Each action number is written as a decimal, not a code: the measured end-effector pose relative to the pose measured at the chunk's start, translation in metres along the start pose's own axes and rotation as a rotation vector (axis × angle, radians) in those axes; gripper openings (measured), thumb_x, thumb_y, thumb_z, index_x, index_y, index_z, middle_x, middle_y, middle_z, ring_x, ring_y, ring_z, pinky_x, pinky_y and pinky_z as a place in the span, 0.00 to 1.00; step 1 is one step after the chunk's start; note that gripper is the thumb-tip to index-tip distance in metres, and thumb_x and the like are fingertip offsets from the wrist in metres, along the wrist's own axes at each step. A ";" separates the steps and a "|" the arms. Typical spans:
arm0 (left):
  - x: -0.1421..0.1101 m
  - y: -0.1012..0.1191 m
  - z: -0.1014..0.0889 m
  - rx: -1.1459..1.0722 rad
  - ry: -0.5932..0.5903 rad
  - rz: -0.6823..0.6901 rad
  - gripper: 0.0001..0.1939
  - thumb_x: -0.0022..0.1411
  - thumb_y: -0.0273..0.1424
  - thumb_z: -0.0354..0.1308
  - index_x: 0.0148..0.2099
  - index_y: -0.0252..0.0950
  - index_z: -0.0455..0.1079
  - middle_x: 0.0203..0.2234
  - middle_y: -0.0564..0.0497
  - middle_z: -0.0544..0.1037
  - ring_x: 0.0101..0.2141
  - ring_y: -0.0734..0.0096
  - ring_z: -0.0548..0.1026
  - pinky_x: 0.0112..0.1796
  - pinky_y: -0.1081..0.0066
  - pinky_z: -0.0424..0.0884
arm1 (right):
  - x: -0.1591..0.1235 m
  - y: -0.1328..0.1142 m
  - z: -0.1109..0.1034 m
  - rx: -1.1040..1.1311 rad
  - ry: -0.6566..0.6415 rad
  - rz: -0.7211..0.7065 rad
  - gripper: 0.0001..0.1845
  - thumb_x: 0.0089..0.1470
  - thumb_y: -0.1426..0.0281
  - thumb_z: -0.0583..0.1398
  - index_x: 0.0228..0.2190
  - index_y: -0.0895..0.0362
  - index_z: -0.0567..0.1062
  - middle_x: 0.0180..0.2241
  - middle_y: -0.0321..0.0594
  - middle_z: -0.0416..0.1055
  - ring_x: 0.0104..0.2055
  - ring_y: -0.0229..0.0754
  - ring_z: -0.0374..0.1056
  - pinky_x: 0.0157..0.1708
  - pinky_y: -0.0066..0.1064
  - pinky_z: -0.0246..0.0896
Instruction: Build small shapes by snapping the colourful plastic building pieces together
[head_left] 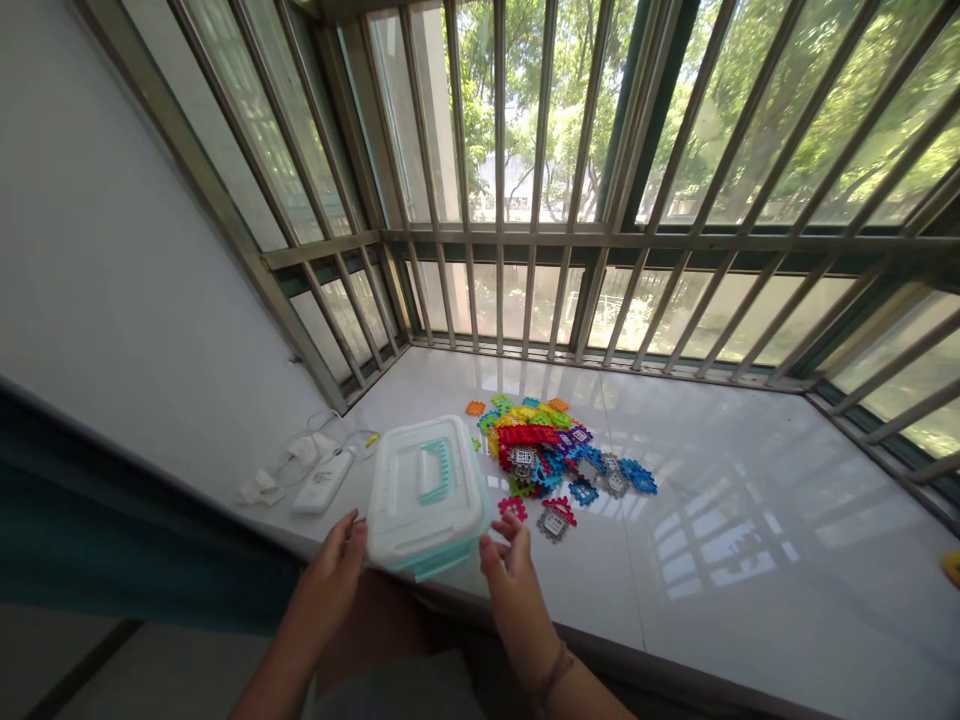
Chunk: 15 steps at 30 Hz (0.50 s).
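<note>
A box with a white lid, a pale teal body and a teal carry handle [426,480] stands at the front edge of the sill, its lid on. My left hand [337,560] is at the box's near left corner, fingers slightly bent, at or against its side. At the near right corner is my right hand [514,570], thumb and fingers apart, the thumb very close to the box wall. Whether either hand presses on the box I cannot tell. To the right of the box lies a heap of colourful plastic interlocking pieces [529,435], with red and grey ones nearest my right hand.
White cables [307,445] and a white power strip [324,483] lie left of the box. Metal window bars [499,300] close off the back of the glossy white sill [720,480]. A dark teal curtain [135,530] hangs at the left. Something yellow [951,567] shows at the right edge.
</note>
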<state>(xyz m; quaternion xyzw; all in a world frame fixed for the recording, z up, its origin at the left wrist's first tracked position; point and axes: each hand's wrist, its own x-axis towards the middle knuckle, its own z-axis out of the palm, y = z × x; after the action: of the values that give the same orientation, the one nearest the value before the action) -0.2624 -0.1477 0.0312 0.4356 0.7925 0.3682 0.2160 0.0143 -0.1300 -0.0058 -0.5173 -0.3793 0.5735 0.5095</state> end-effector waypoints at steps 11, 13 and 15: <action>-0.030 0.015 0.025 -0.061 -0.099 -0.020 0.41 0.67 0.56 0.61 0.74 0.41 0.69 0.45 0.44 0.87 0.39 0.51 0.86 0.40 0.60 0.83 | 0.028 -0.024 0.001 -0.264 -0.115 -0.255 0.34 0.72 0.45 0.57 0.67 0.51 0.77 0.66 0.47 0.76 0.70 0.57 0.71 0.71 0.53 0.65; -0.030 0.013 0.025 -0.162 -0.116 -0.118 0.42 0.67 0.55 0.63 0.75 0.41 0.67 0.36 0.48 0.85 0.26 0.59 0.81 0.27 0.65 0.77 | 0.025 -0.020 0.003 -0.264 -0.137 -0.244 0.35 0.73 0.46 0.57 0.70 0.51 0.74 0.68 0.47 0.74 0.71 0.58 0.70 0.71 0.54 0.65; -0.024 0.010 0.024 -0.307 -0.108 -0.201 0.41 0.67 0.52 0.65 0.75 0.41 0.66 0.35 0.50 0.82 0.22 0.66 0.77 0.22 0.68 0.74 | 0.021 -0.021 0.005 -0.247 -0.224 -0.230 0.37 0.73 0.47 0.58 0.74 0.51 0.69 0.72 0.47 0.69 0.70 0.57 0.70 0.67 0.53 0.72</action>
<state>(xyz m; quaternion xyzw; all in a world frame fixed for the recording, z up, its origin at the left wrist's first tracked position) -0.2284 -0.1553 0.0243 0.3351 0.7538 0.4376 0.3579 0.0149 -0.1047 0.0111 -0.4621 -0.5577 0.5147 0.4588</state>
